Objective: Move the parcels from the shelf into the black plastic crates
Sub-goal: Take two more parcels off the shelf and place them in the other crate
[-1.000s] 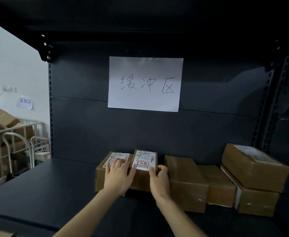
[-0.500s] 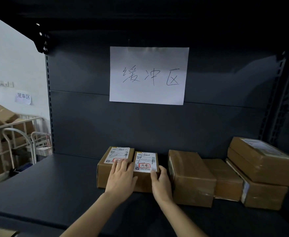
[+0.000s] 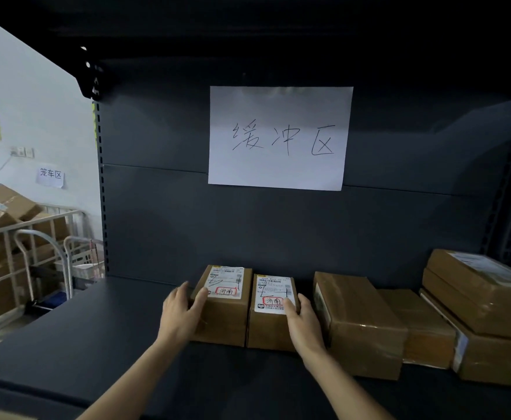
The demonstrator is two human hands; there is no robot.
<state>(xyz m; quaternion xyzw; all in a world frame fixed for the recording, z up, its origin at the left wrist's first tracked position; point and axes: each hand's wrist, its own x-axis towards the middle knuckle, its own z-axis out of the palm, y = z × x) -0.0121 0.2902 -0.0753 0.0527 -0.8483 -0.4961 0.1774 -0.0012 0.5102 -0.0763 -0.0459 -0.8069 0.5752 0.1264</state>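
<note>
Dark metal shelf [image 3: 96, 344], handwritten paper sign [image 3: 278, 137] on the back panel. Two labelled parcels sit mid-shelf, side by side and touching, long axes running away from me. My left hand [image 3: 181, 313] grips the outer side of the left parcel [image 3: 227, 319], thumb on its top edge. My right hand [image 3: 304, 319] grips the outer side of the right parcel [image 3: 267, 328], thumb on the label. The pair lies between my hands, so probably squeeze and pull toward me. Right fingers are hidden in the gap beside the plain parcel [image 3: 360, 322]. No crates in view.

We reach forward: our left hand [image 3: 181, 316] grips the left labelled parcel [image 3: 227, 321], our right hand [image 3: 304, 324] the right labelled parcel [image 3: 266, 330], thumbs lying on top.
</note>
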